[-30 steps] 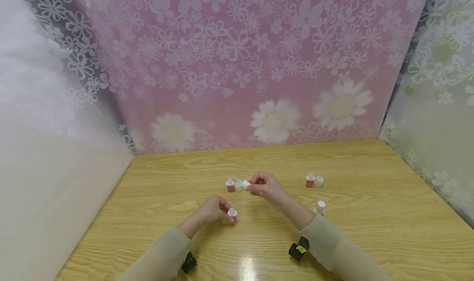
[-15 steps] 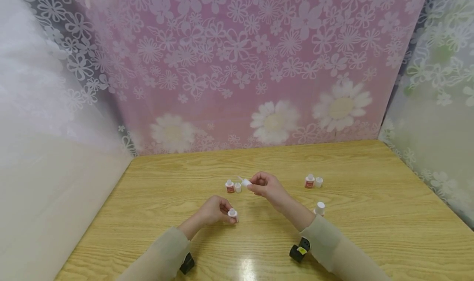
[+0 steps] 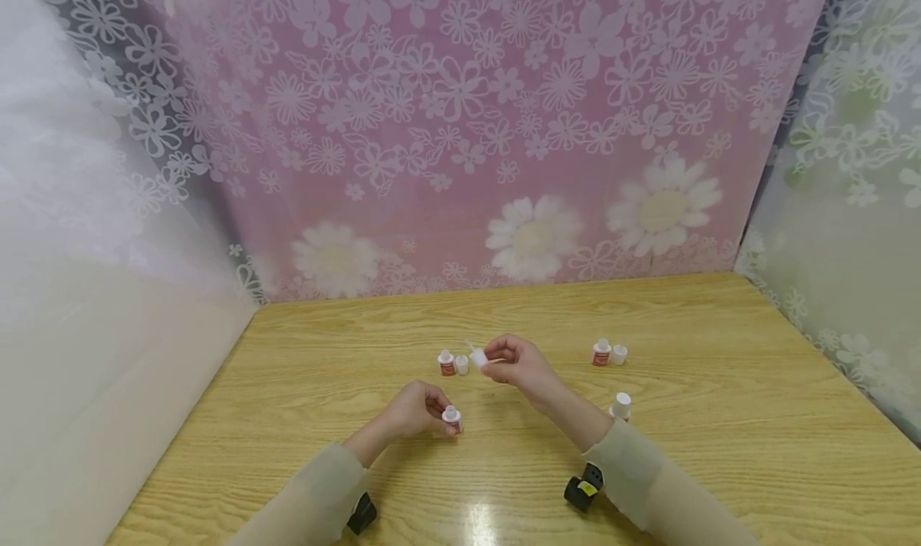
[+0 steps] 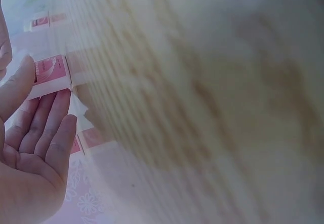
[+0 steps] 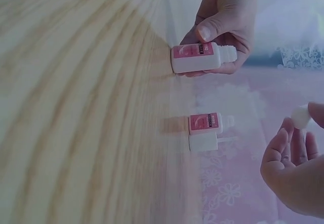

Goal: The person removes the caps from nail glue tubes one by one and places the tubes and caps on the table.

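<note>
My left hand (image 3: 413, 410) holds a small white bottle (image 3: 451, 420) by its sides, thumb against the red label. The bottle stands upright with its neck uncapped, its base at the tabletop; the label also shows in the left wrist view, and the whole bottle (image 5: 195, 58) in the right wrist view. Higher and to the right, my right hand (image 3: 521, 368) pinches a white cap (image 3: 478, 360) between thumb and fingers. A thin pale stem juts up and left from this cap. Just beyond, another uncapped bottle (image 3: 447, 364) stands beside its loose cap (image 3: 462, 365), stem pointing up.
On the right of the wooden table (image 3: 324, 346) stand an uncapped bottle (image 3: 601, 354) and a cap (image 3: 619, 355). Nearer, a capped bottle (image 3: 621, 406) is partly hidden by my right forearm. A pink floral sheet (image 3: 432, 210) closes off the back, with pale sheets at both sides.
The cap in my right hand has turned, its stem swinging from lying leftward to more upright. My left hand and the bottle in it have stayed nearly still.
</note>
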Available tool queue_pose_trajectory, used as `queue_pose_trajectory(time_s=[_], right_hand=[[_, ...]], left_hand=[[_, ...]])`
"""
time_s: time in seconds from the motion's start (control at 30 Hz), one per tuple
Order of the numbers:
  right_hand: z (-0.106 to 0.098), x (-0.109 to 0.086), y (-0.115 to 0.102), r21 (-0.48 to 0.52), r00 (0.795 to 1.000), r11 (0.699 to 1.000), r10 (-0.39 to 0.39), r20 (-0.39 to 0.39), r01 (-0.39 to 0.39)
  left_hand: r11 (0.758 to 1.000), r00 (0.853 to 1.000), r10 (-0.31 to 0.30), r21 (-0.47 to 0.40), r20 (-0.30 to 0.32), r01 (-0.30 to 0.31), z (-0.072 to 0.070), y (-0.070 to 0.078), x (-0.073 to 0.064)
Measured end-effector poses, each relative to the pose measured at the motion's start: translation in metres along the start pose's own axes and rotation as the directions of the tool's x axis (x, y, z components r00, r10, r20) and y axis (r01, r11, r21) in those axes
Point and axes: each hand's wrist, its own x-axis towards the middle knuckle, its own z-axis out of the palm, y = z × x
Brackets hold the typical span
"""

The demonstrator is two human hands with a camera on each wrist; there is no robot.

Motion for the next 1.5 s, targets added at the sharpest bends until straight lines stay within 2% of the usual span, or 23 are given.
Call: queue_pose_trajectory(time_s=[0.3, 0.47, 0.6, 0.77, 0.83, 0.93, 1.07, 1.13, 1.23, 1.37, 1.5], right_hand=[[0.001, -0.002, 0.001, -0.173, 0.998, 0.985, -0.004, 0.056, 0.014], [0.003, -0.001, 0.001, -0.213, 0.998, 0.977, -0.013, 0.060, 0.025], [0.004, 0.000, 0.002, -0.231, 0.997, 0.972, -0.029, 0.070, 0.045], [0.007, 0.002, 0.005, -0.281, 0.993, 0.957, -0.046, 0.112, 0.076], [0.011, -0.001, -0.001, -0.313, 0.990, 0.946, -0.052, 0.127, 0.090], [0.015, -0.006, -0.010, -0.366, 0.987, 0.925, -0.050, 0.155, 0.104], [0.015, 0.000, -0.001, -0.422, 0.980, 0.897, -0.050, 0.194, 0.129], [0.014, 0.005, 0.009, -0.435, 0.976, 0.889, -0.057, 0.208, 0.145], [0.015, 0.006, 0.011, -0.461, 0.973, 0.873, -0.064, 0.220, 0.161], [0.017, 0.007, 0.015, -0.522, 0.971, 0.833, -0.069, 0.230, 0.183], [0.019, 0.008, 0.018, -0.557, 0.965, 0.806, -0.064, 0.253, 0.200]], left_hand=[[1.000, 1.000, -0.002, -0.001, 0.005, 0.002, -0.003, 0.002, -0.002], [1.000, 1.000, -0.017, 0.001, -0.010, 0.017, -0.004, 0.003, -0.001], [1.000, 1.000, 0.000, 0.026, -0.024, 0.000, -0.003, 0.006, -0.003], [1.000, 1.000, 0.018, 0.001, -0.023, -0.018, -0.004, 0.023, -0.011], [1.000, 0.999, 0.014, -0.004, -0.029, -0.014, -0.004, 0.028, -0.014], [1.000, 0.999, -0.010, -0.012, -0.035, 0.009, -0.005, 0.016, -0.010], [1.000, 0.999, -0.025, -0.017, -0.035, 0.024, -0.006, -0.003, -0.002], [1.000, 0.999, -0.024, -0.008, -0.041, 0.023, -0.006, -0.004, -0.002], [1.000, 0.998, -0.022, 0.003, -0.052, 0.022, -0.006, -0.004, -0.002], [1.000, 0.998, -0.015, 0.013, -0.059, 0.016, -0.006, -0.002, -0.004], [1.000, 0.998, -0.014, 0.021, -0.062, 0.015, -0.006, -0.001, -0.004]])
